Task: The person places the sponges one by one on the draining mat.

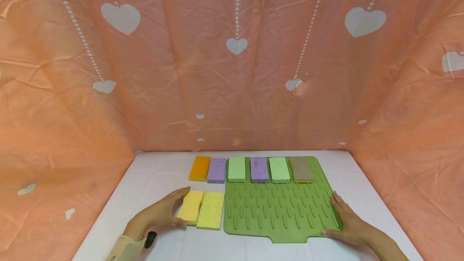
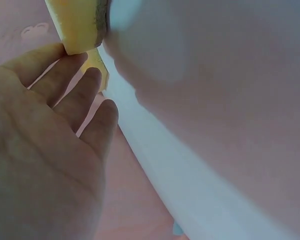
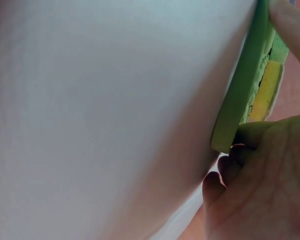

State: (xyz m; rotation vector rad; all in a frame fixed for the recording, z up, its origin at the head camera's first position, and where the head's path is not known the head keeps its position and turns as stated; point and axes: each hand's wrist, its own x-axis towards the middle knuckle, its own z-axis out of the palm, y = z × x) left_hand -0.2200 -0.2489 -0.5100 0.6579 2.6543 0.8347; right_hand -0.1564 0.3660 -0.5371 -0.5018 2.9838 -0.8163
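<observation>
My left hand [image 1: 159, 212] reaches round the left side of a pale yellow wavy-edged sponge [image 1: 191, 208], thumb near its front corner and a finger by its back corner. In the left wrist view, fairly straight fingers [image 2: 79, 102] touch the end of that sponge [image 2: 82, 22]. A speckled yellow sponge [image 1: 211, 210] lies beside it on the right. Over at the green ridged mat [image 1: 268, 212], my right hand [image 1: 349, 222] rests against the right edge, fingers along the side and thumb at the front. The right wrist view shows its fingers [image 3: 227, 170] by the mat's corner.
Along the back lie an orange sponge [image 1: 199, 168] and a purple one [image 1: 216, 170] beside the mat. On the mat stand a green sponge [image 1: 237, 169], a purple sponge [image 1: 259, 169], another green sponge [image 1: 279, 169] and a grey-topped yellow sponge [image 1: 301, 168]. Heart-patterned orange cloth [image 1: 235, 92] encloses the white table [image 1: 159, 172].
</observation>
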